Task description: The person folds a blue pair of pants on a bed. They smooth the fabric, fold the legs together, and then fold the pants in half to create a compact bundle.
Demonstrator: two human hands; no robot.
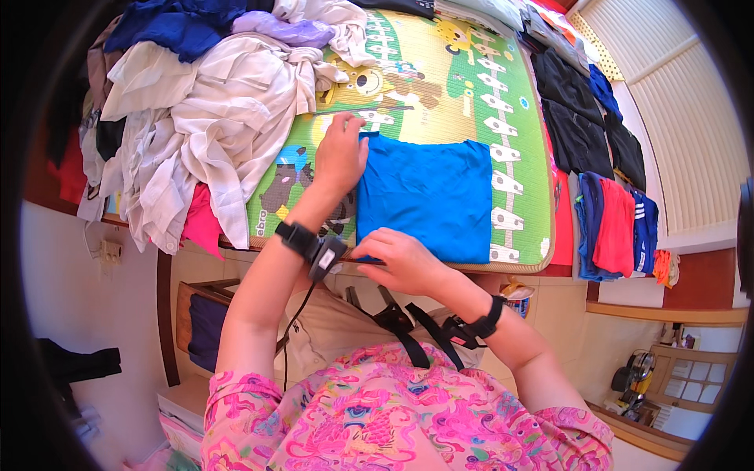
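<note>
A blue cloth garment (427, 200), folded into a rough square, lies at the front of the padded mat. Beside its far left corner is my left hand (341, 154), fingers a little apart and the thumb side against the cloth's left edge. At the near left corner, my right hand (403, 260) reaches across the front edge, thumb and fingers spread around that corner. Whether those fingertips pinch the fabric is hidden. Small creases run along the garment's far and left edges. Each wrist wears a black strap, and the left strap carries a small cabled device (327, 259).
The cartoon-printed mat (521, 235) covers the raised surface. A loose heap of pale clothes (235, 100) spreads at the left, partly over the front edge. Folded black garments (568, 112) and a row of folded coloured clothes (615, 226) line the right side. A thin rod (383, 109) lies beyond my left hand.
</note>
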